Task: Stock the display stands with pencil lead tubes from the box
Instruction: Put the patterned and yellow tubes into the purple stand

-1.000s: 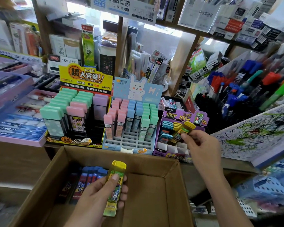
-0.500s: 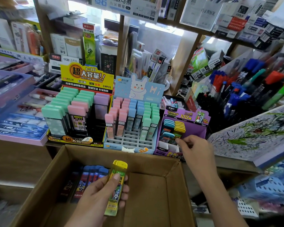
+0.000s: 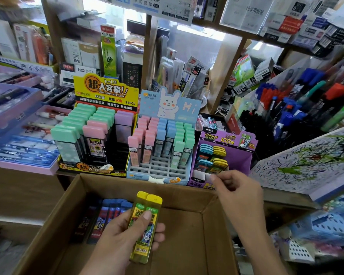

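Note:
My left hand [image 3: 125, 235] grips two yellow pencil lead tubes [image 3: 145, 225] side by side above the cardboard box [image 3: 187, 231]. Several blue tubes [image 3: 105, 217] lie in the box's far left corner. My right hand [image 3: 236, 193] hovers at the front of the purple display stand [image 3: 242, 157], its fingers loosely curled with nothing in them. That stand holds blue and yellow tubes [image 3: 213, 157] in two columns.
A blue bunny stand [image 3: 167, 108] with pink, blue and green tubes and a yellow stand [image 3: 105, 92] with larger cases stand to the left. Pen racks [image 3: 298, 108] and a scribbled test pad [image 3: 306, 163] are on the right. Shelves of stationery rise behind.
My right hand set a yellow tube into the purple stand, let it go and drew back toward the box. My left hand kept its grip on the yellow tubes.

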A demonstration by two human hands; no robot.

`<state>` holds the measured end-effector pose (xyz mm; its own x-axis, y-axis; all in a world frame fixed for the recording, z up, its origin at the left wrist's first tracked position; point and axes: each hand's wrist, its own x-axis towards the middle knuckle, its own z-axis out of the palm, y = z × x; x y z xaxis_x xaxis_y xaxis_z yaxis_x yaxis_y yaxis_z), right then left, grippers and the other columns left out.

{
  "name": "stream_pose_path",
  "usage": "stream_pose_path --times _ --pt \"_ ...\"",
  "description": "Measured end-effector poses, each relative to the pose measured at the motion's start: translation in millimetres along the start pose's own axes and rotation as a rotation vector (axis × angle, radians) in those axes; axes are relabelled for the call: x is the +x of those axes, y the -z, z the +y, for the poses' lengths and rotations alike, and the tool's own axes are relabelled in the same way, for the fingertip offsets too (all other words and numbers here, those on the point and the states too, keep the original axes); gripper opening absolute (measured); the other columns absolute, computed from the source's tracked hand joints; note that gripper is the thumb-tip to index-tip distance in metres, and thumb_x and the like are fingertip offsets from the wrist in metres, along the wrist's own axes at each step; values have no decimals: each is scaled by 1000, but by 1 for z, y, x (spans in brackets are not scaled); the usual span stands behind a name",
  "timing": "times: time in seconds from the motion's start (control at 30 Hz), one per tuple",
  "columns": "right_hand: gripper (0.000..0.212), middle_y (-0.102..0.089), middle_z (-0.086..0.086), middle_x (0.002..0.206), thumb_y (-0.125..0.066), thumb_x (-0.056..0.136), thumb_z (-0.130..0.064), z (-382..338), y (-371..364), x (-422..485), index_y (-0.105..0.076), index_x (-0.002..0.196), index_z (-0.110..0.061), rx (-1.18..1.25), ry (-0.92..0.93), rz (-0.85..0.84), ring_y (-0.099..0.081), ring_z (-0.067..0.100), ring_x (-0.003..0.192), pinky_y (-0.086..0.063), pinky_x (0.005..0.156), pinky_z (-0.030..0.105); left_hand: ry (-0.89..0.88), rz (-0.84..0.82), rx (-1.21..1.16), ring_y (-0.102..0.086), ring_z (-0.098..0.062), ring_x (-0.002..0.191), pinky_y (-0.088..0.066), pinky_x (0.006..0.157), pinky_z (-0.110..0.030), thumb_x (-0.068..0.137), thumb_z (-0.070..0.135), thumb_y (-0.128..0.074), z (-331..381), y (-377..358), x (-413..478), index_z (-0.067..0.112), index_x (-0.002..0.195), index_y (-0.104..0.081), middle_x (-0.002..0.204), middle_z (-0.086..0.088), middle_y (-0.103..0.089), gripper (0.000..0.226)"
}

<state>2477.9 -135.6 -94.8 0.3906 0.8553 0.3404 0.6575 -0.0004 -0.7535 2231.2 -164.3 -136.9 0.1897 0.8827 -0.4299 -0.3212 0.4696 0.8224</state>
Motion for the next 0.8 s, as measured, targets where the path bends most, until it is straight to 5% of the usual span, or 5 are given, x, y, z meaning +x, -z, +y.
stream_pose_path --times 0.23,0.33,0.5,0.8 --pt "13 -77 -2 78 -74 90 -40 -26 -26 -44 -80 86 -29 290 -306 -621 -62 3 60 -47 57 17 2 2 21 -77 -36 77 -61 54 -33 70 30 -74 0 0 0 11 94 -79 92 -25 -77 31" --pt "21 -74 11 76 -78 87 -41 -30 -36 -55 -81 88 -21 382 -358 -758 -60 9 65 -45 57 21 8 -3 39 -77 -33 74 -61 56 -35 69 30 -75 1 0 -1 17 88 -82 90 -24 -77 24" --pt "17 -75 -1 74 -84 82 -37 -34 -40 -58 -81 85 -20 457 -327 -790 -62 1 65 -46 58 14 4 15 50 -77 -34 78 -62 59 -37 69 30 -76 1 -1 -3 23 87 -82 90 -23 -77 20" --pt "17 -77 18 88 -84 82 -28 -23 -34 -55 -79 86 -12 591 -397 -724 -70 19 71 -52 56 26 38 88 -5 -78 -27 78 -63 66 -42 85 34 -69 1 -4 -2 24 78 -81 88 -11 -80 17"
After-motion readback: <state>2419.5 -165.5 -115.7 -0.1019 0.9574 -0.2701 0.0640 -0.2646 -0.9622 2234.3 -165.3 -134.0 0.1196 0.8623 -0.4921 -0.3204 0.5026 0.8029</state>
